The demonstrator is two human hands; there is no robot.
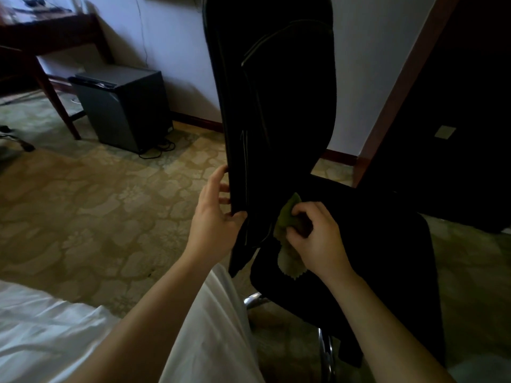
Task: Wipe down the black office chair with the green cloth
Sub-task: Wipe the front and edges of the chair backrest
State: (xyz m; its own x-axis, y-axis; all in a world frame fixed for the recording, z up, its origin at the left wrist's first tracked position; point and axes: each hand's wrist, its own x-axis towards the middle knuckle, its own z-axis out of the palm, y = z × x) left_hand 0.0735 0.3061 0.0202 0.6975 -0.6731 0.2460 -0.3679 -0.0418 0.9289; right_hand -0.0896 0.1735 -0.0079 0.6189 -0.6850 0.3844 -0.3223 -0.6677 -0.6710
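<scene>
The black office chair stands right in front of me, its tall backrest rising up the middle of the view and its seat spreading to the right. My left hand grips the backrest's lower left edge, fingers wrapped round it. My right hand is closed on the crumpled green cloth and presses it against the chair where backrest and seat meet. Part of the cloth hangs below my palm.
A dark mini fridge with cables stands on the patterned carpet at left, beside a wooden desk. White bedding fills the lower left. A dark wooden cabinet stands at right. The chair's chrome base shows below the seat.
</scene>
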